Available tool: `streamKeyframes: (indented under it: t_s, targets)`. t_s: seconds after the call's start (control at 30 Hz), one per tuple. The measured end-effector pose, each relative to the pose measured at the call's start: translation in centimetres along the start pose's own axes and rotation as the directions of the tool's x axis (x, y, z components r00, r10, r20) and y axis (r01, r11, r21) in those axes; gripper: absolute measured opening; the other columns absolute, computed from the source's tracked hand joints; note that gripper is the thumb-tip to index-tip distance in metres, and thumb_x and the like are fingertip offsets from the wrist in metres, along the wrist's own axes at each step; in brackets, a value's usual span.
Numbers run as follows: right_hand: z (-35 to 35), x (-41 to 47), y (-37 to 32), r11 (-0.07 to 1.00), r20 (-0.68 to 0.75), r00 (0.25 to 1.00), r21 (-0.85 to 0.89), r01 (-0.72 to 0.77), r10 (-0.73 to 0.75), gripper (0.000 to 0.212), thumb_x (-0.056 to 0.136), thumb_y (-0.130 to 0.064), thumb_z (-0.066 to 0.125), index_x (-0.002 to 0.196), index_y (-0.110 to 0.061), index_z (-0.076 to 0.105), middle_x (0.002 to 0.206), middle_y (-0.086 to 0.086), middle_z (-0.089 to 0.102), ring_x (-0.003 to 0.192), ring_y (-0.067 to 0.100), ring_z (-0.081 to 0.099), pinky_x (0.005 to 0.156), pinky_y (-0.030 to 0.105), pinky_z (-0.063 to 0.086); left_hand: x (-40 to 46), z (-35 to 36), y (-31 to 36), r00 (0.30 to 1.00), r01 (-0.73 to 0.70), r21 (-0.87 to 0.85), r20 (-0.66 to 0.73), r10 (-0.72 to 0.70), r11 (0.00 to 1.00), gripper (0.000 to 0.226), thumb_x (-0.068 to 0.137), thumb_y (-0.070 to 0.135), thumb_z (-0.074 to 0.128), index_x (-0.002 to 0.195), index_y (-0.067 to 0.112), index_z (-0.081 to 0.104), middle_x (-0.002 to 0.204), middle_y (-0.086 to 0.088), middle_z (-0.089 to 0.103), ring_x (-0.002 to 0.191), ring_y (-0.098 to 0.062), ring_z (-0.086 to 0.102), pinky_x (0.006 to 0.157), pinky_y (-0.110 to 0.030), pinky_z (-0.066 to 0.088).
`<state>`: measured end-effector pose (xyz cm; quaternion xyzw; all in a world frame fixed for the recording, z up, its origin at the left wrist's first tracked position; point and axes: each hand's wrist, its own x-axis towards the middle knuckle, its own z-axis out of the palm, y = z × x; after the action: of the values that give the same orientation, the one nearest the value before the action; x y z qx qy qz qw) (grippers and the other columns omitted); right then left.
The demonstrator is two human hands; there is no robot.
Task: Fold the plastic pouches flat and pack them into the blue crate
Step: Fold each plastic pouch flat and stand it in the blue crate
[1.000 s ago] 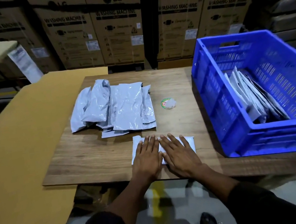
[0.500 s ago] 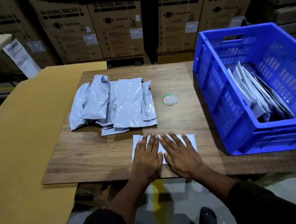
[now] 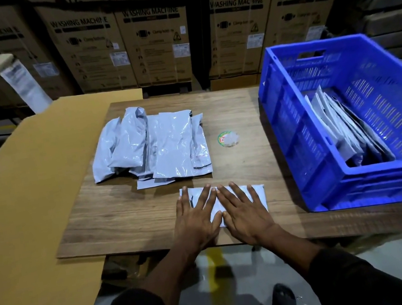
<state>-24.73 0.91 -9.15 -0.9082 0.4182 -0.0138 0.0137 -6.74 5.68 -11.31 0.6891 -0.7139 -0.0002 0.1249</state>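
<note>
The left hand and the right hand lie side by side with straight, spread fingers, and both press flat on a folded pouch near the front edge of the wooden table. Neither hand grips anything. Behind them a pile of grey plastic pouches rests on the table. The blue crate stands on the right and holds folded pouches that lean together. A small round sticker lies between the pile and the crate.
</note>
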Motion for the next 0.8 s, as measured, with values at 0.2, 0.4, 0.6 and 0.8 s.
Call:
streamKeyframes:
  t_s: [0.2,0.4,0.6,0.8]
  targets:
    - [0.3,-0.8,1.1,0.998,0.020,0.998,0.028,-0.063,0.063,0.065,0.100,-0.052,0.027,0.154,-0.016,0.036,0.162,0.005,0.031,0.150,0.030,0.025,0.118,0.050,0.014,-0.1,-0.1,-0.3,1.000,0.016,-0.025,0.019,-0.016,1.000,0.065,0.092,0.059,0.045,0.149,0.027,0.052,0.159,0.003,0.043,0.141,-0.054,0.037,0.109,-0.062,0.038]
    - [0.3,-2.4,3.6,0.995,0.045,0.994,0.030,-0.098,0.097,0.071,0.100,-0.056,0.021,0.158,-0.016,0.025,0.167,0.005,0.015,0.153,0.027,0.014,0.120,0.047,0.008,-0.5,-0.1,-0.2,0.998,0.042,-0.040,0.046,-0.040,0.998,0.074,0.091,0.062,0.046,0.152,0.021,0.047,0.163,-0.001,0.036,0.145,-0.049,0.034,0.112,-0.061,0.035]
    - [-0.7,-2.4,5.6,0.998,0.162,0.985,0.003,-0.059,0.057,0.075,0.096,-0.063,0.000,0.160,-0.025,-0.006,0.164,-0.008,-0.022,0.151,0.011,-0.020,0.121,0.039,-0.011,-1.6,-0.9,-0.4,0.992,0.111,-0.082,0.074,-0.105,0.990,0.085,0.093,0.073,0.017,0.163,0.029,-0.003,0.169,0.011,-0.013,0.155,-0.027,-0.017,0.120,-0.055,-0.012]
    - [-2.1,-0.8,1.9,0.998,-0.015,1.000,-0.060,-0.022,0.021,0.062,0.099,-0.041,0.028,0.148,-0.006,0.043,0.159,0.010,0.035,0.149,0.026,0.029,0.116,0.058,0.011,-1.1,-1.1,-1.0,0.978,0.008,-0.275,-0.199,-0.065,0.962,0.053,0.111,0.027,0.025,0.139,-0.008,0.054,0.145,-0.022,0.055,0.134,-0.036,0.053,0.121,-0.036,0.018]
